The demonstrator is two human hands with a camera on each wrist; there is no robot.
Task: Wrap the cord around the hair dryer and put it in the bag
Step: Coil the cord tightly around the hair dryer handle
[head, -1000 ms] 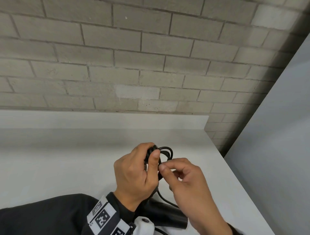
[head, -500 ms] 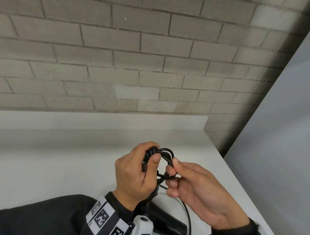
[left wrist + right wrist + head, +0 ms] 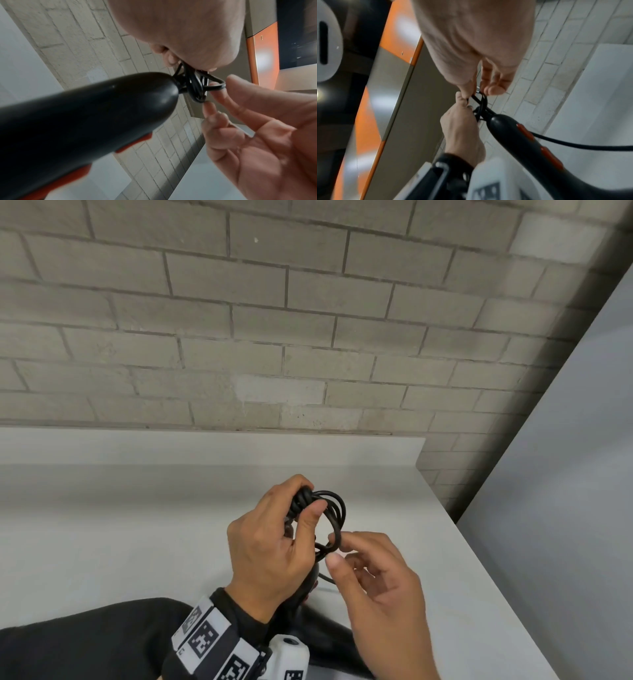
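My left hand point(image 3: 301, 518) grips a bundle of black cord point(image 3: 337, 508) coiled at the end of the hair dryer's handle. The black hair dryer point(image 3: 85, 115) with orange buttons points down toward my body, its body point(image 3: 329, 638) low in the head view. My right hand point(image 3: 337, 549) pinches a lower loop of the cord point(image 3: 476, 99) between thumb and forefinger, just right of the left hand. A loose length of cord point(image 3: 573, 145) trails off from the handle. No bag is in view.
Both hands are over a white counter point(image 3: 137, 525) that ends in a raised back lip against a grey brick wall point(image 3: 308, 337). A grey panel point(image 3: 565, 474) stands past the counter's right edge.
My right hand has turned from palm-up under the loops to back-up and now pinches a lower loop. The left hand has kept its grip on the coil in place.
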